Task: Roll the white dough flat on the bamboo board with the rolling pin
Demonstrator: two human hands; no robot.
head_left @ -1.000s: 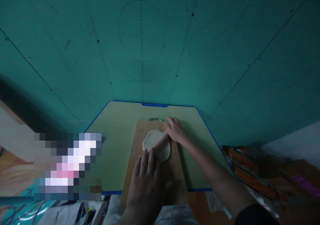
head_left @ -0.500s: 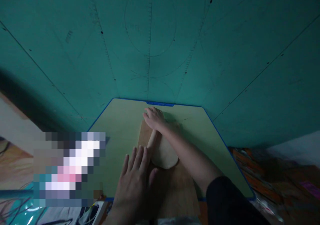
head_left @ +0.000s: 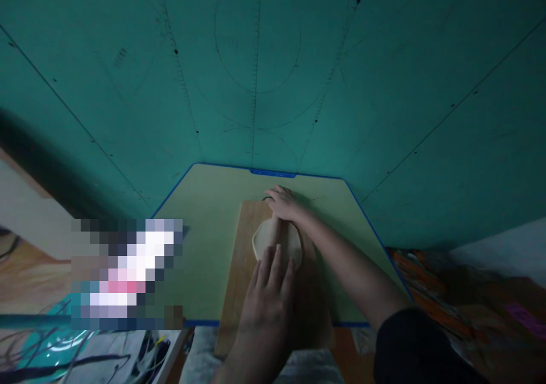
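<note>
Left hand [head_left: 267, 298] nearest — fingers flat, unclenched, tips pressing on the near edge of the dough disc [head_left: 277, 243]. Dough lies on the wooden board [head_left: 234, 281], which sits on a pale mat [head_left: 200, 230]. Farther back, right hand [head_left: 282, 203] rests palm-down at the dough's far edge — fingers loosely curled, what they grip I cannot tell. Teal cutting mat [head_left: 384, 88] behind.

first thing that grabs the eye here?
The pale round dough on the wooden board, centre bottom, with the left hand flat at its near edge and the right hand at its far edge. Behind, a huge teal cutting mat fills the upper frame.
</note>
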